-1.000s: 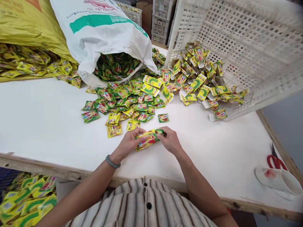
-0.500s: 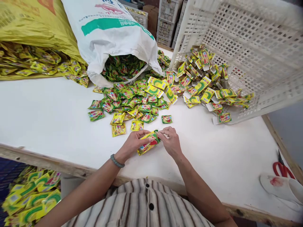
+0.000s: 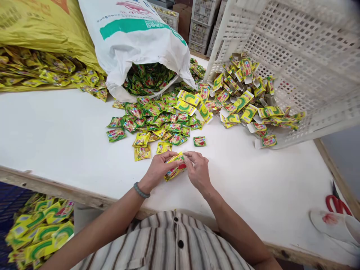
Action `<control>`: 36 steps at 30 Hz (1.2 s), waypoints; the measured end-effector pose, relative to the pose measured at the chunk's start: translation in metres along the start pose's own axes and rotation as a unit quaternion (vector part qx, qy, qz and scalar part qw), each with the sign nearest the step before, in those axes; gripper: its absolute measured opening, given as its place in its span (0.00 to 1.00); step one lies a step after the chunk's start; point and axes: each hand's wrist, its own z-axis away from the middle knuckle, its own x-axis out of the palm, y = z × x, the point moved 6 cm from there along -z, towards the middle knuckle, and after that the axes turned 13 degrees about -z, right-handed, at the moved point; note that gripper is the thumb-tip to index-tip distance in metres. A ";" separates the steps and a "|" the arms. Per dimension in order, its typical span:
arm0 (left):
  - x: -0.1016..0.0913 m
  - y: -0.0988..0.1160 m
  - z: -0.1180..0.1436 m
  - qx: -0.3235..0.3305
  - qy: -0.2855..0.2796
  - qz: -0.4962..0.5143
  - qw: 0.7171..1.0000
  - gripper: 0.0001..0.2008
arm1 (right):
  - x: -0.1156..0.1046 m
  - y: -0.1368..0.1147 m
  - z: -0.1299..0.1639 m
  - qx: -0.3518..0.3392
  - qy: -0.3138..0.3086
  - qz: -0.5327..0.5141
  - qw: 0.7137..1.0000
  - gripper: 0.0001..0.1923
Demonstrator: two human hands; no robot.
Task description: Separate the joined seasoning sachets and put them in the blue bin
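My left hand (image 3: pixel 157 169) is closed round a small yellow printed carton (image 3: pixel 173 173), thumb across its front. The carton tilts up to the right, just above the table. At its upper right end the fingertips of my right hand (image 3: pixel 199 171) are pinched on the carton; they hide most of that end. Beyond my hands lie two yellow sachets (image 3: pixel 142 153), one partly behind my left fingers. A lone green sachet (image 3: pixel 199 141) rests a little farther off, near a heap of green sachets (image 3: pixel 157 119).
A white sack (image 3: pixel 140 41) spills green sachets; a yellow sack (image 3: pixel 45 26) holds yellow ones. Open cartons (image 3: pixel 243 99) spill from a tipped white crate (image 3: pixel 281 48). Red-handled scissors (image 3: pixel 336 202) and a cup (image 3: pixel 332 223) are at right. A blue bin (image 3: pixel 14 198) below holds filled-looking yellow packs.
My right fingers have moved slightly left and closed in on the carton's end. Less green shows there than before. The whole view has shifted slightly.
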 end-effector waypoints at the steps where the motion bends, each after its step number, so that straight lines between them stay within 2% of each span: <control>1: -0.001 0.000 0.000 -0.007 0.008 0.013 1.000 0.23 | 0.002 -0.002 0.001 -0.006 -0.002 -0.005 1.000 0.07; 3: -0.002 0.001 -0.001 -0.018 0.025 0.046 0.998 0.25 | 0.001 -0.005 0.004 -0.031 0.015 -0.022 0.999 0.09; 5: -0.004 0.004 -0.001 -0.021 0.045 0.079 0.996 0.25 | -0.005 -0.004 0.005 -0.053 0.060 -0.039 0.996 0.12; 7: -0.006 0.008 -0.001 -0.020 0.056 0.094 0.994 0.26 | -0.010 0.002 0.003 -0.041 0.085 -0.064 0.993 0.14; 9: -0.007 0.012 0.000 -0.012 0.061 0.094 0.994 0.28 | -0.006 0.013 0.000 0.003 0.054 -0.137 0.989 0.16; 11: -0.007 0.015 0.002 0.009 0.057 0.077 0.995 0.30 | 0.004 0.023 -0.003 0.043 0.001 -0.228 0.973 0.17; 15: -0.003 0.016 0.005 0.048 0.015 0.016 0.999 0.33 | 0.011 0.027 -0.005 0.055 -0.025 -0.301 0.952 0.18; 21: 0.001 0.014 0.006 0.061 -0.049 -0.059 0.995 0.27 | 0.006 0.025 -0.004 0.058 -0.065 -0.280 0.956 0.12; 24: 0.003 0.014 0.007 0.056 -0.081 -0.073 0.992 0.26 | 0.003 0.026 -0.004 0.075 -0.082 -0.293 0.950 0.12; 26: 0.003 0.014 0.007 0.058 -0.085 -0.077 0.992 0.26 | 0.000 0.027 -0.005 0.080 -0.077 -0.286 0.952 0.17; 28: 0.002 0.014 0.008 0.062 -0.084 -0.079 0.991 0.25 | -0.001 0.024 -0.004 0.058 -0.082 -0.234 0.967 0.21; 31: 0.002 0.012 0.008 0.058 -0.078 -0.069 0.993 0.24 | 0.000 0.014 -0.002 -0.010 -0.105 -0.152 0.983 0.17; 36: 0.001 0.010 0.008 0.043 -0.064 -0.024 0.997 0.27 | -0.002 0.006 0.001 -0.050 -0.101 -0.149 0.982 0.15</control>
